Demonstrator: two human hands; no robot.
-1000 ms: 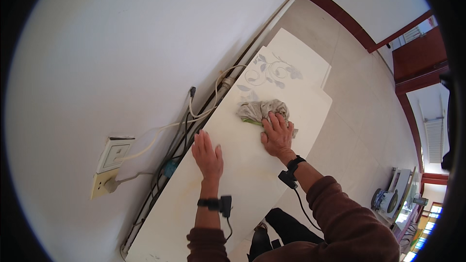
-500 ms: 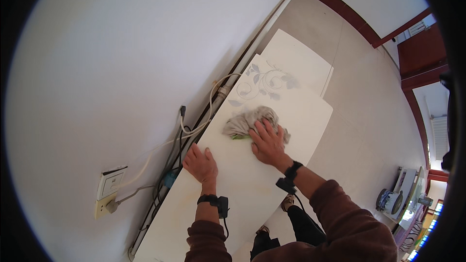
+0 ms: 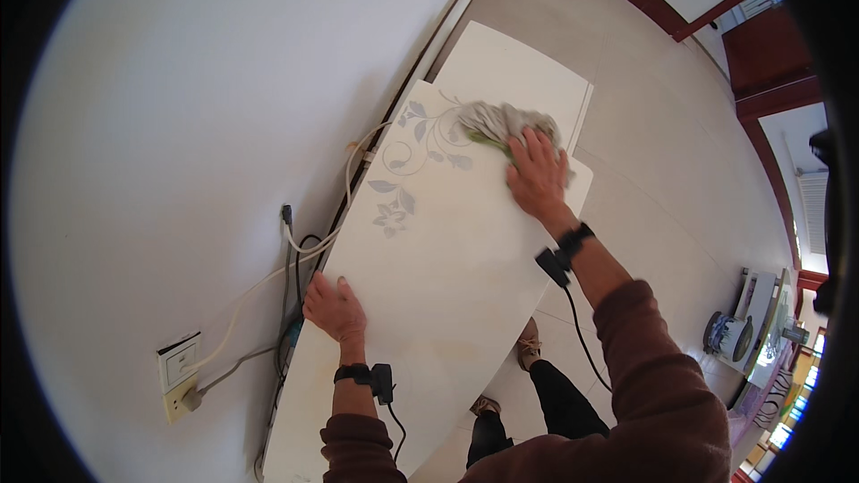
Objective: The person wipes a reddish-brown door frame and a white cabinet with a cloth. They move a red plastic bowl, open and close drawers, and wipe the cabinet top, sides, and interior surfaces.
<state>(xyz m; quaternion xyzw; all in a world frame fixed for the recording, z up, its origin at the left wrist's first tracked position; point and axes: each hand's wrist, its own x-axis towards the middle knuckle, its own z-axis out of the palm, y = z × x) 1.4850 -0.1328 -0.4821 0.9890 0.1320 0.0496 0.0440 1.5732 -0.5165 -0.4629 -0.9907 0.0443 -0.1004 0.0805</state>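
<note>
Only the head view here, looking down at a long white tabletop (image 3: 447,277) that runs from the lower left of the frame up toward the top centre, right along a white wall (image 3: 179,80). The right hand (image 3: 537,174) sits upper centre-right, fingers spread flat and pressing down on a crumpled grey cloth (image 3: 501,121), which bunches out past the fingertips near the far end of the top, just beside a grey leaf-and-vine pattern (image 3: 407,161) printed on the surface. The left hand (image 3: 334,309) is down in the lower-left middle, palm flat on the wall-side edge of the tabletop, fingers loosely apart, holding nothing. The hands are well apart. Both wrists have a black band with a small black box and a cable. Between table and wall some white and dark cords (image 3: 300,241) trail down to a wall socket (image 3: 179,376) at the lower left. A second white panel (image 3: 519,72) lies beyond the cloth on a beige tiled floor (image 3: 662,125).
</note>
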